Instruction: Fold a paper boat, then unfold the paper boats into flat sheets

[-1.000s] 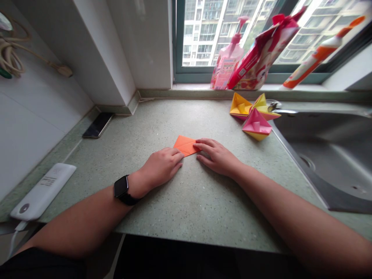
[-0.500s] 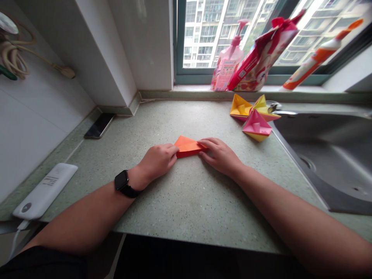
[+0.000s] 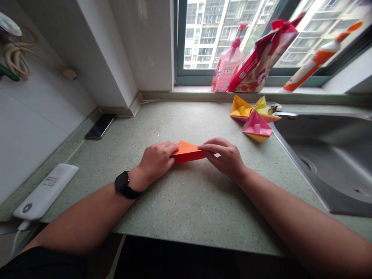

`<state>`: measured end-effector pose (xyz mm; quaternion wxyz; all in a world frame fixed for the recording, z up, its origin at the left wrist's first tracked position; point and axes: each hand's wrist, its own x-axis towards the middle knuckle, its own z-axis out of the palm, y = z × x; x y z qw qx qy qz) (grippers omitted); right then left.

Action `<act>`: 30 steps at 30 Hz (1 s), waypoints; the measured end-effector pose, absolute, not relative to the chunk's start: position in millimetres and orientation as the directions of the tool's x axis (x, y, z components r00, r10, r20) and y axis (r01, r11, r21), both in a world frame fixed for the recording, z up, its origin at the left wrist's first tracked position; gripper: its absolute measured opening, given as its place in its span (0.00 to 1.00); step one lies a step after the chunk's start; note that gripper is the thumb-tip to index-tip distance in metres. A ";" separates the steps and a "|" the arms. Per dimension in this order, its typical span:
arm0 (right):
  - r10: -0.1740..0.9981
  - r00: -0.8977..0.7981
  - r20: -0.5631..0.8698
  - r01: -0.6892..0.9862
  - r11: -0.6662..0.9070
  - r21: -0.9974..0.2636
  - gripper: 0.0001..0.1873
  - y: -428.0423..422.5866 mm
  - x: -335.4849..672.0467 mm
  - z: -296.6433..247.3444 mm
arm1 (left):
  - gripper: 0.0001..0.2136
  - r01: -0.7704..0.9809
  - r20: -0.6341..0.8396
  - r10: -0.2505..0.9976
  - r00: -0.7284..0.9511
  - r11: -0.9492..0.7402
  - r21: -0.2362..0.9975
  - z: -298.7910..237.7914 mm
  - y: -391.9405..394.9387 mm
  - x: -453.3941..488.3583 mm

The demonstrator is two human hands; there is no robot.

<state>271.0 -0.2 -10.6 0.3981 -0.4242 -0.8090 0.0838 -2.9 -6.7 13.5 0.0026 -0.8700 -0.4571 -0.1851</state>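
Observation:
An orange sheet of origami paper point(image 3: 188, 150), folded with a peak at the back and a darker strip along its front, is held over the middle of the counter. My left hand point(image 3: 159, 158) grips its left end between thumb and fingers; a black watch point(image 3: 122, 180) is on that wrist. At the other end, my right hand point(image 3: 223, 155) pinches the paper between thumb and fingertips. Folded paper boats sit at the back right: a pink and yellow one point(image 3: 257, 127) in front, an orange one point(image 3: 240, 108) and a yellow one point(image 3: 263, 108) behind it.
A steel sink point(image 3: 325, 155) is set into the counter point(image 3: 174, 209) at right. Along the sill stand a pink pump bottle point(image 3: 227, 64), a red pouch point(image 3: 261, 58) and an orange-white bottle point(image 3: 316, 60). At left lie a phone point(image 3: 100, 126) and a white power bank point(image 3: 46, 191).
The front edge of the orange paper has been raised and its front strip shows more. My right hand's fingers have arched up, with its thumb now under the paper's right end.

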 end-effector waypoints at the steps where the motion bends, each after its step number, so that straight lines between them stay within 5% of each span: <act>1: 0.755 -0.314 0.575 0.615 0.623 -0.482 0.13 -0.3 270.7 -10.6 | 0.07 0.798 0.332 0.795 0.508 -0.579 0.166 14.0 -6.7 -2.8; 7: 0.904 -0.184 0.387 0.606 0.414 -0.680 0.33 9.2 275.2 -20.1 | 0.06 0.809 0.379 0.805 0.456 -0.552 0.199 16.4 -7.5 -0.7; 13: 0.958 -0.102 0.268 0.504 0.282 -0.816 0.24 15.0 278.2 -22.8 | 0.10 0.726 0.428 0.773 0.467 -0.612 0.313 13.2 -7.4 -0.4; 19: 0.991 0.018 0.136 0.190 0.130 -0.973 0.32 24.9 282.9 -26.2 | 0.13 0.614 0.469 0.715 0.518 -0.693 0.378 9.6 -5.9 -0.2; 27: 0.982 0.051 -0.182 -0.231 -0.166 -0.959 0.40 16.3 270.2 -14.0 | 0.03 0.417 0.536 0.634 0.557 -0.772 0.480 12.4 -7.3 0.4; 30: 0.976 0.063 -0.206 -0.312 -0.177 -0.933 0.40 14.7 266.3 -10.0 | 0.20 0.199 0.511 0.449 0.733 -0.860 0.470 13.7 -10.0 0.0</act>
